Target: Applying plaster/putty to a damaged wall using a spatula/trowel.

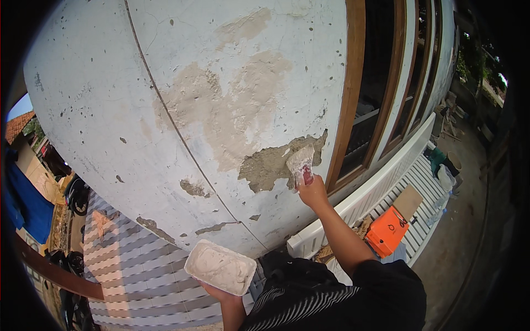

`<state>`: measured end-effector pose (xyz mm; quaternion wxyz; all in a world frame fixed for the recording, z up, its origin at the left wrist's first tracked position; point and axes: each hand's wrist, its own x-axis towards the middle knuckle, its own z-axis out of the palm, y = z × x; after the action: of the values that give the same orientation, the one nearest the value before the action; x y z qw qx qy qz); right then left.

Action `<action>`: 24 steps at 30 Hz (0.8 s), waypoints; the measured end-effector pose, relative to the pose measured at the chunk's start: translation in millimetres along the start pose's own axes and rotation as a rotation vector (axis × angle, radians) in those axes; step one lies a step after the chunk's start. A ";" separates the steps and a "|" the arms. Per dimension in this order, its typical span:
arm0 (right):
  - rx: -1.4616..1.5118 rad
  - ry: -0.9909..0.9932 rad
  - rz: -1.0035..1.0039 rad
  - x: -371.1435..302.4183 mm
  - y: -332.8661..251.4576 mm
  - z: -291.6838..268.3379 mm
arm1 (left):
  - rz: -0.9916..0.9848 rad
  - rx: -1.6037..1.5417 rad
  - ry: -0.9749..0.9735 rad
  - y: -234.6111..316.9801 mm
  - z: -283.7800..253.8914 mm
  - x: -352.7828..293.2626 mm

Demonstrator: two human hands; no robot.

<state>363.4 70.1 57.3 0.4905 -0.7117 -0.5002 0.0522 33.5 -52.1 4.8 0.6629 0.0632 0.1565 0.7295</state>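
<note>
**Putty knife at a bare patch, filler tray held below**

Seen through the head camera, my right hand (312, 190) is closed around the handle of a putty knife (301, 161), whose broad blade, smeared with pale filler, lies flat against the white wall (99, 99) at the right end of a grey-brown bare patch (270, 164), just beside the wooden window frame (350, 94). My left hand (218, 291) cups from beneath a shallow white tray (221, 267) loaded with the same pale filler; the fingers are mostly hidden under it, so I cannot tell how tightly they curl.

I judge the blade thin and springy — best held at the handle, with pressure passed down toward the blade's root. The filler looks soft and pasty, likely to sag or drop if the tray tilts, so the tray wants support under its middle, kept level. The tray itself looks light but probably flexes.

Lower right, an orange case (387, 230) rests on a white slatted bench (419, 176) — well apart from both hands.
</note>
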 end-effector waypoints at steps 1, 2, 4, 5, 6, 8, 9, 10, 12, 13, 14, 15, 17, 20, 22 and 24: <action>0.001 0.000 -0.002 -0.9 8.0 -1.3 | 0.011 0.021 -0.015 -0.4 -0.9 0.6; 0.121 0.028 0.068 -2.9 16.4 -4.0 | 0.022 0.042 -0.030 -0.4 -1.3 0.8; 0.383 0.111 0.161 -5.4 -3.2 -17.5 | 0.029 0.014 -0.006 1.4 -2.0 1.7; 0.384 0.106 0.159 -2.9 -3.5 -13.5 | 0.031 -0.012 0.016 2.0 -2.3 2.1; 0.343 0.107 0.170 -2.4 1.0 -11.9 | 0.026 -0.012 0.016 1.4 0.6 0.4; -0.039 0.005 0.006 5.0 29.1 -0.9 | 0.001 0.022 0.020 -1.0 9.3 -2.9; -0.037 0.001 0.001 5.0 26.4 -2.1 | 0.007 0.019 0.022 -1.1 8.6 -2.5; 0.030 -0.013 0.009 2.7 24.1 -4.1 | 0.015 0.006 0.023 -1.1 7.3 -2.4; 0.338 0.060 0.131 -5.5 3.3 -17.1 | 0.021 -0.009 0.025 -1.8 6.6 -2.2; 0.335 0.060 0.132 -5.7 3.2 -12.6 | 0.003 -0.020 0.020 -1.6 6.8 -2.5; 0.439 0.132 0.123 -4.7 7.1 -5.7 | -0.015 -0.032 0.015 -1.7 6.8 -2.4; 0.541 0.209 0.117 -4.5 12.7 -1.5 | -0.021 -0.031 0.016 -2.2 6.3 -2.6; 0.209 0.072 0.050 -2.0 26.5 -3.4 | 0.001 0.028 0.020 -4.6 5.4 -2.6; 0.004 0.031 -0.037 -2.3 22.5 -8.0 | 0.012 0.011 0.001 -8.9 12.5 0.7; 0.152 0.064 -0.012 -4.1 8.9 -15.5 | 0.014 0.015 0.014 -10.7 15.9 -1.2; 0.299 0.105 0.018 -1.4 11.0 -17.0 | 0.010 0.022 0.024 -12.8 17.8 -1.1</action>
<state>379.5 57.8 57.2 0.6159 -0.6370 -0.4541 0.0933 51.1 -49.6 17.7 0.6566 0.0627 0.1721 0.7316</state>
